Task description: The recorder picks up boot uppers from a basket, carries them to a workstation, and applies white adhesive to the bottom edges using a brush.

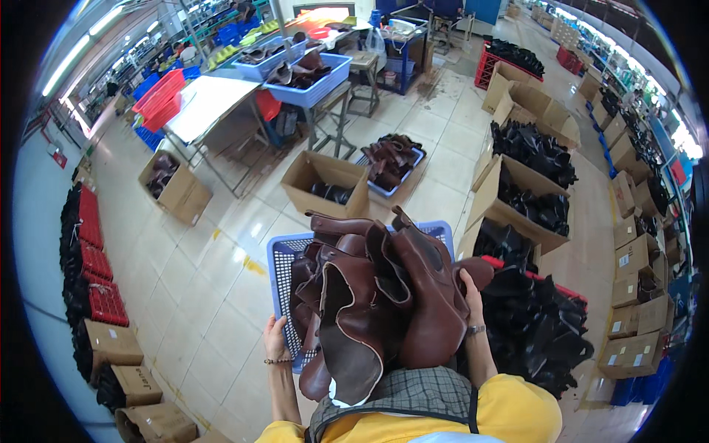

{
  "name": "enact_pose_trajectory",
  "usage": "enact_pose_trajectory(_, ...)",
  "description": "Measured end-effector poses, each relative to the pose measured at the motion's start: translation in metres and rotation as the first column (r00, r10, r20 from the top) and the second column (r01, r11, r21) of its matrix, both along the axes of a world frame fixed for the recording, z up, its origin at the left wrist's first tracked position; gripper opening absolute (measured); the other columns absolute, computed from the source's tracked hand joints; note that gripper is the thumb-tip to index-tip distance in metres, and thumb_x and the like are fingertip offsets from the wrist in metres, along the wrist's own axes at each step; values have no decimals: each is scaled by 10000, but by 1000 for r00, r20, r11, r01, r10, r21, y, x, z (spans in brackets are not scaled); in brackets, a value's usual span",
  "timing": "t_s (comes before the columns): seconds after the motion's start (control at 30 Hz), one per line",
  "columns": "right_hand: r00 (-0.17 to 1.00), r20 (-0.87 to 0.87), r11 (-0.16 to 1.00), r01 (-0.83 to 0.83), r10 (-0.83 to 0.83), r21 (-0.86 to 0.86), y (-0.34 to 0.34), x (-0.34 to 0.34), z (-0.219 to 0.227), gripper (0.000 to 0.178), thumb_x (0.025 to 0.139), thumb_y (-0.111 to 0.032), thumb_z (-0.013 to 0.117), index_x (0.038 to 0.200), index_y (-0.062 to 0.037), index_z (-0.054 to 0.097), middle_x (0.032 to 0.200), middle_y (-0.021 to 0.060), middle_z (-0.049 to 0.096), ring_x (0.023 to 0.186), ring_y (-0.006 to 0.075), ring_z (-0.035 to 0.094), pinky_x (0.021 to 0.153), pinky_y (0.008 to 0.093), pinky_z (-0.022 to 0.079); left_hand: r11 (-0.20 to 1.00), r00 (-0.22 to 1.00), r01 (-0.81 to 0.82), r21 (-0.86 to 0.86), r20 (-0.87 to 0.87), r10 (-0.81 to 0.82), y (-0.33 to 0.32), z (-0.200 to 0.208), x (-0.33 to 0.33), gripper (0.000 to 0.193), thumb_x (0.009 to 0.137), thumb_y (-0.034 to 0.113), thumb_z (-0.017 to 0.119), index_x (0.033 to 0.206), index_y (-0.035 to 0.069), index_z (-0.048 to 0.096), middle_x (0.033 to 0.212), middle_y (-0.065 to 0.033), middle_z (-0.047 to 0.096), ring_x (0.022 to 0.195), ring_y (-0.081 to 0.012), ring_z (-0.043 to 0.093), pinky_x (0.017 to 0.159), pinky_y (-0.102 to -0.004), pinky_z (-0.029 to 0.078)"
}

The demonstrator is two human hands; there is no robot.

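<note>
A blue plastic basket [281, 275] is held up in front of my body, heaped with brown leather boot uppers [428, 295]. The shafts stick up above the rim, and one upper shows its greyish inner side. My left hand [275, 340] is closed on the basket's left edge. On the right side, my right hand [471, 297] grips the basket, its thumb up against the brown leather; its other fingers are mostly hidden. The pile leans against my checked apron [428, 391].
Ahead on the tiled floor stand a cardboard box [325, 177] and a low tray of brown uppers [391, 164]. Cartons [517, 214] and a heap of black uppers [532, 325] line my right. Red crates [103, 299] run along the left wall. A table [210, 107] stands farther off.
</note>
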State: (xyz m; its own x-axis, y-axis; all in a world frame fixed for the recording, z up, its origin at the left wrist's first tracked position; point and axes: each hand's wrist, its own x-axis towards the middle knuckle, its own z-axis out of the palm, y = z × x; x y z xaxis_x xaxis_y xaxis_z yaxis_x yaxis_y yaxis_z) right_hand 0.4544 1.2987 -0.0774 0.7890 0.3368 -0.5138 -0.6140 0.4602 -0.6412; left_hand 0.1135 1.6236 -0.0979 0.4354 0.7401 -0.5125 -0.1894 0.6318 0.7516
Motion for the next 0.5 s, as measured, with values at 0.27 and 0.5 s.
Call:
enact_pose_trajectory(0.27, 998, 38, 999, 42, -42, -10, 20, 235, -11, 389, 903, -300, 756, 1165, -21, 687, 1094, 53, 697, 924, 179, 678, 797, 337, 572, 997, 997, 75, 1, -5, -75, 45, -24, 232, 222, 923, -4, 578, 1140, 2, 625, 881, -58, 708, 700, -145, 678, 638, -277, 574)
enact_pose_trajectory(0.5, 997, -22, 997, -74, 75, 28, 54, 405, -30, 380, 972, -293, 654, 1218, -4, 643, 1210, 152, 694, 1062, 292, 682, 986, 435, 546, 997, 998, -55, -62, 2, 55, 57, -18, 378, 328, 900, -47, 584, 1215, 25, 640, 911, -11, 706, 705, -103, 653, 621, -237, 533)
